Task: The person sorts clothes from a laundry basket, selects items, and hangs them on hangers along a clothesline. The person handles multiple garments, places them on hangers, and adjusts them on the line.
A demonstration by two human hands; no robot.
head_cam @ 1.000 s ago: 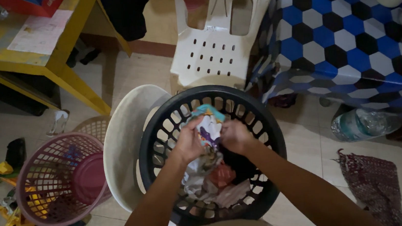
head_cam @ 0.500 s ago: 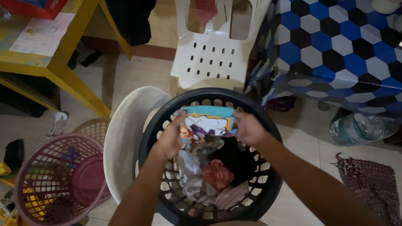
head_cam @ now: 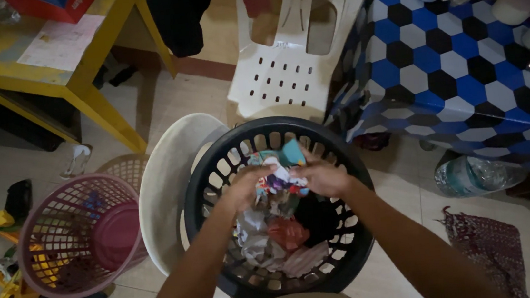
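**Inspector:** What was recorded at the hands?

**Clerk:** Both hands were found over the black laundry basket point(head_cam: 346, 251), which was seen at six o'clock in the view. The left hand point(head_cam: 247, 188) and the right hand point(head_cam: 323, 178) were brought close together, and each was clamped on one small printed garment point(head_cam: 278, 170) with a teal edge. The garment was bunched between them, just above the heap of clothes point(head_cam: 280, 241) lying in the basket.

**Inspector:** Was the garment seen touching the heap?

**Clerk:** That could not be told; its lower folds were hidden by the fingers.

**Inspector:** And the surroundings?

**Clerk:** A pale tub point(head_cam: 161, 185) was noted touching the basket at nine o'clock of it. A pink mesh basket point(head_cam: 61, 253) was noted farther out at the same bearing, tipped on its side. A white plastic chair point(head_cam: 283, 69) was placed at twelve o'clock, just beyond the basket rim. A table under a blue, black and white hexagon cloth point(head_cam: 458, 65) was recorded at two o'clock, and a yellow table point(head_cam: 95, 62) at ten o'clock. A clear plastic bottle point(head_cam: 475, 174) was lying on the floor at three o'clock, with a dark red mesh cloth point(head_cam: 488, 250) at four o'clock.
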